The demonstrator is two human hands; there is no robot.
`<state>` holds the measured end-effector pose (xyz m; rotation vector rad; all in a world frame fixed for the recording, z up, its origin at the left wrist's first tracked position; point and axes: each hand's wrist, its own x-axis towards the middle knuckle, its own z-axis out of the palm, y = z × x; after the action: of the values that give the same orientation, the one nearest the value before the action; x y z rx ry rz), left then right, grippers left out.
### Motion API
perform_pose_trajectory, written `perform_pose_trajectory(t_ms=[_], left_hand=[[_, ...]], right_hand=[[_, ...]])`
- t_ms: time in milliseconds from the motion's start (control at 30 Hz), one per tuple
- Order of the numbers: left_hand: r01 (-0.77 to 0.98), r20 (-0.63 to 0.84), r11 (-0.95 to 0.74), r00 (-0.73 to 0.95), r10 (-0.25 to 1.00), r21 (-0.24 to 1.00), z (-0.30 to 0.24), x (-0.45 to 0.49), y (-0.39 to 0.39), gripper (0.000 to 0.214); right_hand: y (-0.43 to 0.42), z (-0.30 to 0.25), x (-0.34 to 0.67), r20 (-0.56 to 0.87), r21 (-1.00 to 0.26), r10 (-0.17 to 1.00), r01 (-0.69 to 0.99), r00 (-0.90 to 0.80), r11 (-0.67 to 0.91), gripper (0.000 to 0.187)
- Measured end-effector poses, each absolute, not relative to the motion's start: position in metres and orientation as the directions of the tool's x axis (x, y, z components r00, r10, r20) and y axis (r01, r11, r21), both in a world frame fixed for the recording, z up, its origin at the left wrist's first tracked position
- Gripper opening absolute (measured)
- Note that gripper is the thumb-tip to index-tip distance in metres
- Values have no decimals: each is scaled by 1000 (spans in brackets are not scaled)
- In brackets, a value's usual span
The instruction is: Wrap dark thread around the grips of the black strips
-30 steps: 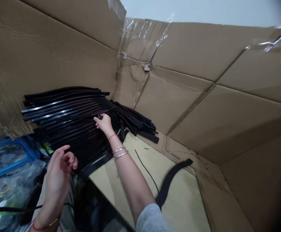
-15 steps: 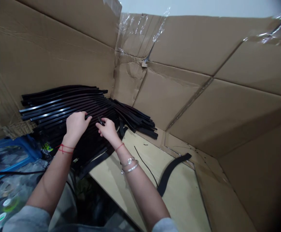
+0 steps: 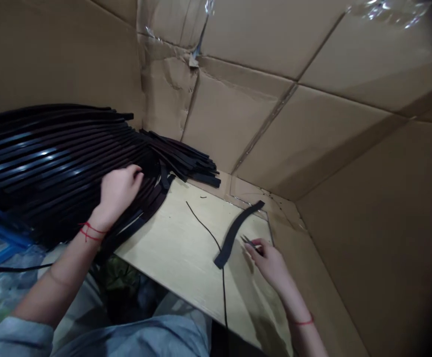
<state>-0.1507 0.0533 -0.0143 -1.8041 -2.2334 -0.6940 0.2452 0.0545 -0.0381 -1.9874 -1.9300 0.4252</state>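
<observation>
My left hand is over the right part of a large stack of long black strips. Its fingers are curled closed, and whatever is in them, if anything, is hidden. On the right, my right hand is closed on small dark snips, their thin points facing left. Just left of those points, a short, wide black strip lies curved on the pale board. A thin black cord runs across the board and passes by the strip's lower end.
Cardboard walls enclose the work area at the back and sides. More black strips fan out by the back corner. A blue plastic stool and clear plastic bags are at the lower left.
My right hand has moved from the stack to the right, beside the short strip, with the snips still held. My left hand stays over the strips. The view has shifted right.
</observation>
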Motion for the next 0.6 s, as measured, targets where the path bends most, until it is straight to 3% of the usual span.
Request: perform_pose_trajectory(t_ms=[100,233,433,600], left_hand=[[967,327,-127,49,944,221,-34,-96,71,33],[920,230,-346,301,925,187,-58,-47,94,30],[901,235,-413,376,896,132,-78,-35,115,25],[904,239,-396,354,904,161,-93,-36,129,33]], right_hand=[[51,-58,285,59,-320,977,931,206,-177,26],[37,-77,297,76,-222,962,946,261,-238,33],[42,-73,272,91,-148,947,944,309,-294,28],[88,-61,231,80,-231,937,921,340,-314,34]])
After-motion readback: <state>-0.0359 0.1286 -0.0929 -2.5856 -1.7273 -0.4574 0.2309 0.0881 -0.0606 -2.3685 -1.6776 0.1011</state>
